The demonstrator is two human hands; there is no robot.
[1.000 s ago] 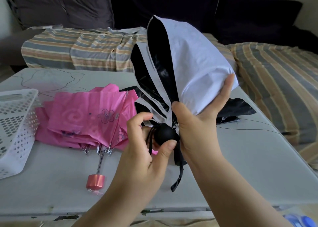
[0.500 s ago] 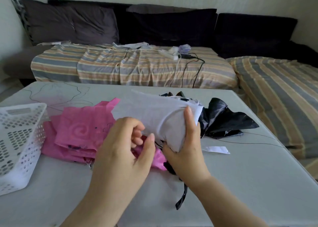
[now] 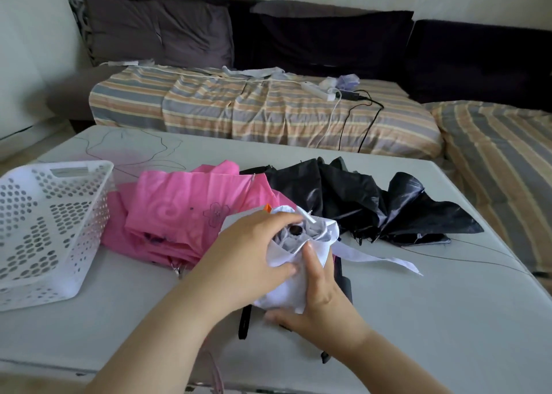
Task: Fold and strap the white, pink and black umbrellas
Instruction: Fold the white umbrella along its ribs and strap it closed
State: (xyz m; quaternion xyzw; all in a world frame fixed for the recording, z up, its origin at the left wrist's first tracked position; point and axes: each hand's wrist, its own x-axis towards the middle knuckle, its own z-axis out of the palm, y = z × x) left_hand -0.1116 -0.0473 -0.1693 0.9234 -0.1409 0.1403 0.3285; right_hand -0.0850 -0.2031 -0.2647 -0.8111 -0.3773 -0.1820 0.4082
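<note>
A: head view, status?
B: both hands on white umbrella (image 3: 294,289), bunched at near centre of table (image 3: 418,319); left hand (image 3: 251,256) clamped over its left side; right hand (image 3: 322,307) gripping its near right; white strap (image 3: 385,259) trails loose to the right.
A: others?
B: pink umbrella (image 3: 185,214) left of it, unstrapped; black umbrella (image 3: 367,205) far right, splayed; basket (image 3: 44,229) at far left.

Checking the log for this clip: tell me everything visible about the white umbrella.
The white umbrella is collapsed, thin white fabric bunched into a rough bundle low over the grey table. A black tip pokes out at its far end. Its white strap trails loose to the right, unfastened. The left hand presses on top; the right hand grips the near end.
</note>
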